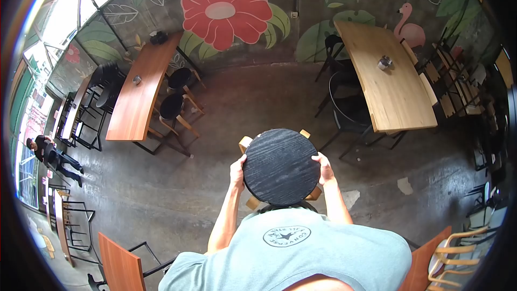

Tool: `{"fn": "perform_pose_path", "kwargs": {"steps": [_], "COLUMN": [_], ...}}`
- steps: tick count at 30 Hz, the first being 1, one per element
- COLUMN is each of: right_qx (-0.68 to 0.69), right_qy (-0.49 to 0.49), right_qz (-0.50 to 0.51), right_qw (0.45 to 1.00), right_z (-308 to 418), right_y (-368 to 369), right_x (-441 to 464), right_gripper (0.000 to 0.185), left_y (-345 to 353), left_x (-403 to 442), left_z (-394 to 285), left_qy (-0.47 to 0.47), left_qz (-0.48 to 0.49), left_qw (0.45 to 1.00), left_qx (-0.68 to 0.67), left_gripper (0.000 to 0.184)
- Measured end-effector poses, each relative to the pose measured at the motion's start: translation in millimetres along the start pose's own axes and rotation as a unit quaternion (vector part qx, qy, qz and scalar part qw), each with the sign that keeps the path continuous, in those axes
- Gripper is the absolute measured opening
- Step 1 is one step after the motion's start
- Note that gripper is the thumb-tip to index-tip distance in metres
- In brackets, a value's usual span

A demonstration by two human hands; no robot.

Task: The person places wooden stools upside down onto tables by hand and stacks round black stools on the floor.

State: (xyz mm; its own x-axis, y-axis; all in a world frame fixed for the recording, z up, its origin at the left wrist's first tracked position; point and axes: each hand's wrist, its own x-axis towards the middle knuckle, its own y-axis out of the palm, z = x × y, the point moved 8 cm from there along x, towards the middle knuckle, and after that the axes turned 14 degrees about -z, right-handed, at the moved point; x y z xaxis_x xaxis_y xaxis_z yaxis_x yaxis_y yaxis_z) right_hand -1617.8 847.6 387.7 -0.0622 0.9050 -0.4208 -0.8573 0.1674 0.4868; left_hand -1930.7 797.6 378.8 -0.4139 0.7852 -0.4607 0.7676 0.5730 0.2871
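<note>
Black, round and wood-grained, one stool with pale wooden legs (pixel 281 167) is being held before the person's chest, its seat facing the camera. Two bare hands are grasping it: the left hand (pixel 237 171) is gripping one edge, and the right hand (pixel 324 168) is gripping the opposite edge. Parts of four legs are showing around the seat; whether they are touching the floor cannot be told.

Ahead, bare grey concrete floor (pixel 247 91) is opening between two long tables and running to the painted wall (pixel 226 13). At left, one long red-brown wooden table (pixel 148 86) is carrying a small metal container (pixel 137 80), and two round black-seated stools (pixel 171 106) are standing along its inner edge. At right, one long light-wood table (pixel 388 97) is holding another metal container (pixel 384 63), with two black chairs (pixel 353 109) lining its inner edge. Near the person, two red-brown tabletops (pixel 121 264) are bordering the space, one per side. Far left, one other person in dark clothes (pixel 51 153) is appearing near the windows.
</note>
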Motion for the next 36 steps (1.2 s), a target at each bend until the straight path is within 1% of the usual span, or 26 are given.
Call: {"fn": "perform_pose_path", "kwargs": {"steps": [1, 2, 3, 4, 5, 7, 8, 9, 11, 12, 14, 17, 19, 21, 22, 24, 25, 27, 28, 29, 31, 32, 33, 35, 36], "right_qx": [-0.001, 0.004, 0.010, 0.021, 0.018, -0.007, 0.012, 0.046, 0.052, 0.048, -0.037, -0.029, -0.030, -0.022, -0.025, -0.059, -0.060, -0.035, -0.066, -0.068, -0.077, -0.080, -0.105, -0.139, -0.139], "right_qy": [0.002, 0.000, -0.001, 0.007, 0.014, -0.016, -0.023, -0.034, -0.038, -0.035, -0.009, -0.003, -0.010, -0.007, -0.012, 0.014, 0.012, 0.022, 0.017, 0.024, -0.001, -0.010, -0.019, -0.038, -0.033], "right_qz": [0.000, 0.005, 0.009, 0.031, 0.028, 0.047, 0.040, 0.090, 0.034, 0.036, 0.065, 0.077, 0.053, -0.021, -0.025, -0.004, -0.006, -0.043, -0.066, -0.071, -0.044, -0.074, -0.106, -0.110, -0.112], "right_qw": [1.000, 1.000, 1.000, 0.999, 0.999, 0.999, 0.999, 0.994, 0.997, 0.998, 0.997, 0.997, 0.998, 1.000, 0.999, 0.998, 0.998, 0.998, 0.995, 0.995, 0.996, 0.994, 0.989, 0.983, 0.983], "right_z": [6, 10, 23, 33, 38, 56, 49, 59, 52, 59, 79, 80, 71, 61, 74, 85, 85, 79, 81, 81, 101, 113, 125, 125, 126], "right_y": [1, 4, 18, 32, 41, 62, 58, 77, 80, 93, 139, 177, 188, 186, 201, 229, 236, 235, 237, 237, 266, 276, 286, 286, 285], "right_x": [24, 45, 61, 77, 94, 130, 162, 170, 219, 230, 253, 304, 348, 410, 430, 458, 480, 536, 558, 575, 601, 610, 617, 670, 697], "right_gripper": [0.027, 0.027, 0.028, 0.027, 0.027, 0.028, 0.029, 0.029, 0.028, 0.028, 0.035, 0.030, 0.027, 0.045, 0.045, 0.072, 0.072, 0.087, 0.082, 0.082, 0.082, 0.083, 0.081, 0.075, 0.075], "left_y": [16, 25, 38, 48, 57, 63, 68, 75, 77, 74, 68, 74, 81, 88, 106, 130, 139, 152, 159, 162, 173, 181, 185, 195, 200], "left_x": [18, 31, 46, 63, 77, 120, 135, 142, 178, 197, 247, 312, 363, 429, 442, 473, 495, 546, 563, 577, 599, 612, 623, 665, 686], "left_z": [-12, -18, -29, -40, -46, -59, -67, -81, -92, -94, -96, -113, -125, -136, -161, -193, -205, -222, -228, -232, -252, -259, -262, -261, -260], "left_qy": [-0.001, -0.012, -0.012, -0.009, -0.009, 0.036, 0.049, 0.063, 0.074, 0.082, 0.075, 0.060, 0.048, 0.046, 0.052, 0.040, 0.032, 0.032, 0.027, 0.019, 0.039, 0.042, 0.062, 0.051, 0.047], "left_qz": [0.007, -0.006, -0.007, -0.012, -0.020, -0.019, -0.023, -0.026, -0.028, -0.026, -0.040, -0.048, -0.044, -0.057, -0.075, -0.056, -0.041, -0.029, -0.021, -0.024, -0.043, -0.035, -0.033, -0.019, -0.021], "left_qw": [1.000, 0.999, 0.999, 0.999, 0.997, 0.997, 0.996, 0.995, 0.994, 0.994, 0.994, 0.995, 0.997, 0.997, 0.996, 0.998, 0.998, 0.999, 0.999, 0.999, 0.996, 0.996, 0.994, 0.991, 0.991], "left_qx": [-0.028, -0.031, -0.030, -0.052, -0.077, -0.063, -0.066, -0.067, -0.072, -0.072, -0.066, -0.057, -0.052, -0.014, 0.007, 0.011, 0.019, 0.023, 0.027, 0.030, 0.070, 0.065, 0.088, 0.122, 0.124], "left_gripper": [0.038, 0.037, 0.037, 0.037, 0.036, 0.033, 0.033, 0.032, 0.032, 0.033, 0.033, 0.033, 0.032, 0.031, 0.028, 0.028, 0.027, 0.026, 0.025, 0.025, 0.019, 0.019, 0.021, 0.027, 0.027]}}
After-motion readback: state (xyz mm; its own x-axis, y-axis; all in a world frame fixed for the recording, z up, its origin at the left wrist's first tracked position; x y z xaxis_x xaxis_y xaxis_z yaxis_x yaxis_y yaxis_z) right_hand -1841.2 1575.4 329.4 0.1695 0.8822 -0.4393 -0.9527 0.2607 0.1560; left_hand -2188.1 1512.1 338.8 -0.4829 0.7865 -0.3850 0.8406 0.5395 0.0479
